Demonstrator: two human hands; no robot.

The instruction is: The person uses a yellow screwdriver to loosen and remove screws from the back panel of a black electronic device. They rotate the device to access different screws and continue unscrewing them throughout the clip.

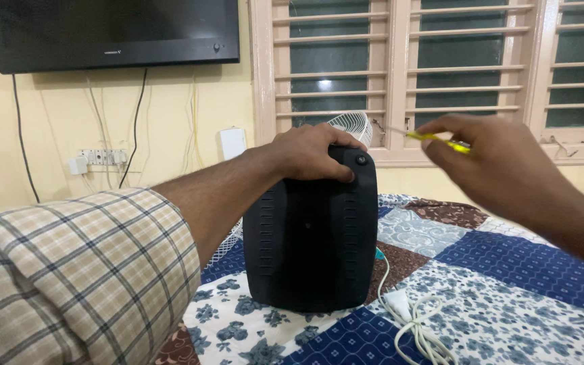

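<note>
The left hand's grip (312, 152) is clamped over the top edge of a black fan housing (310, 236), fingers curled down its near face beside a small screw (361, 160) at the upper right corner. The right hand (501, 165) is closed on a yellow-handled screwdriver (441, 141), pinched between thumb and fingers, with the thin shaft pointing left toward the housing top but not touching it.

Nearest on the left is a checked shirt sleeve (69, 284) on the left arm. The housing stands upright on a bed covered by a patchwork quilt (508, 284) of blue, white and brown floral squares. Just right of the housing's base lies a white cord (417, 324), loosely coiled on the quilt. A white wire fan guard (353, 125) shows behind the housing, above its top and again low on its left side.

Farther back, a yellow wall carries a switch panel (103, 157) on the left and a dark flat screen (113, 30) above it, with cables hanging down. To the right is a window with pale horizontal bars (468, 67).
</note>
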